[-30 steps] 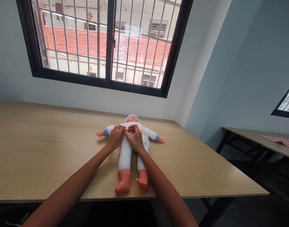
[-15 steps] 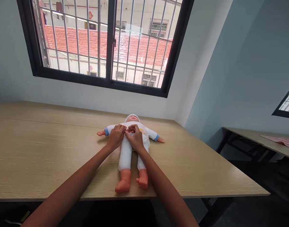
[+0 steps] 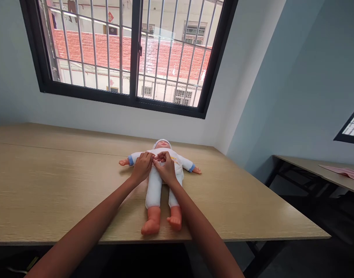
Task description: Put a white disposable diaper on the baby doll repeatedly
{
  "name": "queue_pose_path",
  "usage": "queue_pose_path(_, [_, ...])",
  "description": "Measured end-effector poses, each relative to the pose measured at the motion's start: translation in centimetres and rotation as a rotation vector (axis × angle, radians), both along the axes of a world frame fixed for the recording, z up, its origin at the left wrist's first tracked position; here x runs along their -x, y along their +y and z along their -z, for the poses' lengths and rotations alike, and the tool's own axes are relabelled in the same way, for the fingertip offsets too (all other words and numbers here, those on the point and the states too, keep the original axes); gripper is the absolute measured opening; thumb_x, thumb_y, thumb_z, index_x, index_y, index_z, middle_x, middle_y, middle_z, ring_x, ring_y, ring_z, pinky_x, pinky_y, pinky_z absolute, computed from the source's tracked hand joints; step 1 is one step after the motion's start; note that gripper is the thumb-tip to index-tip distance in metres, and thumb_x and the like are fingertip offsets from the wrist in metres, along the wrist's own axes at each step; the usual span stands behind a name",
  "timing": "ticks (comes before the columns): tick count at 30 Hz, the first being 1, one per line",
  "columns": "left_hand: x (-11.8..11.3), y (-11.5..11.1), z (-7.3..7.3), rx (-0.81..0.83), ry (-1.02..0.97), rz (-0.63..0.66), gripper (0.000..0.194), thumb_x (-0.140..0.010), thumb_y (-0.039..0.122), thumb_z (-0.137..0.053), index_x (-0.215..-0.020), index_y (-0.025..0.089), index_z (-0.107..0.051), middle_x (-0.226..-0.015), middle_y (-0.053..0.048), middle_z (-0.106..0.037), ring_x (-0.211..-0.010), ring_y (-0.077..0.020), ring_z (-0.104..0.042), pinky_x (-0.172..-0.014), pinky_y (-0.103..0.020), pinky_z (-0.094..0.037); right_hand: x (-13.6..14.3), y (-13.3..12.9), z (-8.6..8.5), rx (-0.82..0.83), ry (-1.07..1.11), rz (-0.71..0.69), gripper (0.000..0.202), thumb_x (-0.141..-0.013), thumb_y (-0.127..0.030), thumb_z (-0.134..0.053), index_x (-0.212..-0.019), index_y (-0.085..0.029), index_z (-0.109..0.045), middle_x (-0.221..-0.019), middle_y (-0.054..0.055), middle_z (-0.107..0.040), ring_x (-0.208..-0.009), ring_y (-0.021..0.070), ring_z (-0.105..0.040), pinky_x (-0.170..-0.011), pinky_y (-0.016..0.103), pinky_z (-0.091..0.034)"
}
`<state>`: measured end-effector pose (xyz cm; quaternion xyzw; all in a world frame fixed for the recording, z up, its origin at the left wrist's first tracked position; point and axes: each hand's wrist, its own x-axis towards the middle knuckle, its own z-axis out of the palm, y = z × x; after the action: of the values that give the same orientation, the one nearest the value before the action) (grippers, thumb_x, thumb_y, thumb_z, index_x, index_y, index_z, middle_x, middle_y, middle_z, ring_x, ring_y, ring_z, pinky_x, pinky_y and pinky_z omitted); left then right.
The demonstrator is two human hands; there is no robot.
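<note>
A baby doll (image 3: pixel 154 193) in white clothes with blue cuffs and a white cap lies on its back, its feet toward me and its arms spread. My left hand (image 3: pixel 142 166) is at the doll's waist on the left side, fingers bent and pinched together. Beside it my right hand (image 3: pixel 165 168) rests over the doll's belly, thumb and fingers closed near the left fingertips. Both sets of fingertips meet at the clothing around the waist. What exactly they pinch is too small and hidden to make out.
The doll lies on a light wooden table (image 3: pixel 78 185) whose front edge runs below its feet. Behind it are a wall and a barred window (image 3: pixel 132 102). On the right, a second table (image 3: pixel 304 164) bears a pink striped cloth (image 3: pixel 343 172).
</note>
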<state>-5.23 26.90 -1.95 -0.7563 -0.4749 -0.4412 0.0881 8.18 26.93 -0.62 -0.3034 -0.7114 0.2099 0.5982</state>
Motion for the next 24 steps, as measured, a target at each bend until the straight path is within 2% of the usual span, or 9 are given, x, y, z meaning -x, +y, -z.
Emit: queue_pose_path(24, [0.09, 0.08, 0.35, -0.028, 0.05, -0.031, 0.023, -0.093, 0.02, -0.031, -0.094, 0.018, -0.054, -0.094, -0.009, -0.06, -0.092, -0.0236, -0.053, -0.082, -0.039, -0.046, -0.15, 0.09, 0.16, 0.029, -0.031, -0.021, 0.017, -0.076, -0.025, -0.06, -0.089, -0.022, -0.05, -0.081, 0.001, -0.065, -0.08, 0.0175, -0.063, -0.078, 0.033, -0.051])
